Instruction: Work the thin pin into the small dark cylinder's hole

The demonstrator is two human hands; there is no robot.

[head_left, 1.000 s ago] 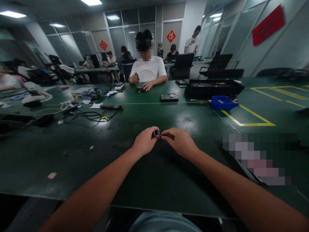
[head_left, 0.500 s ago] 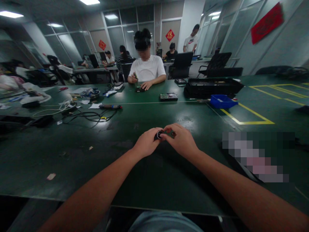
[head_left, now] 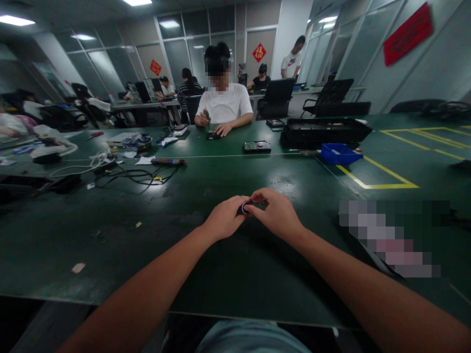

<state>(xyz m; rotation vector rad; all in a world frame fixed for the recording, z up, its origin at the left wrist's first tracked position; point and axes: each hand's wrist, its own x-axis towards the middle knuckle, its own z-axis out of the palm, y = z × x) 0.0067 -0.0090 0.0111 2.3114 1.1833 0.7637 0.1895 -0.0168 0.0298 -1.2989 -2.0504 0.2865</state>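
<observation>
My left hand (head_left: pixel 226 218) is closed around a small dark round part with a silver ring on its end (head_left: pixel 245 208). From the other side my right hand (head_left: pixel 275 213) pinches at that ringed end with thumb and fingertips. Both hands meet low over the middle of the green table (head_left: pixel 206 274). Fingers cover most of the part, so its full shape is hidden. A tiny bit of something shows behind the right fingers, too small to name.
Across the table a person in a white shirt (head_left: pixel 224 103) works on a small dark device. A hard drive (head_left: pixel 256 146), a blue bin (head_left: pixel 340 153) and a black tray (head_left: pixel 326 130) stand ahead. Dark cables (head_left: pixel 128 179) and a pen-shaped screwdriver (head_left: pixel 168 162) lie left. A blurred-out object (head_left: pixel 393 240) lies right.
Both hands keep their hold in nearly the same place. The ringed end has shifted very slightly to the right and down.
</observation>
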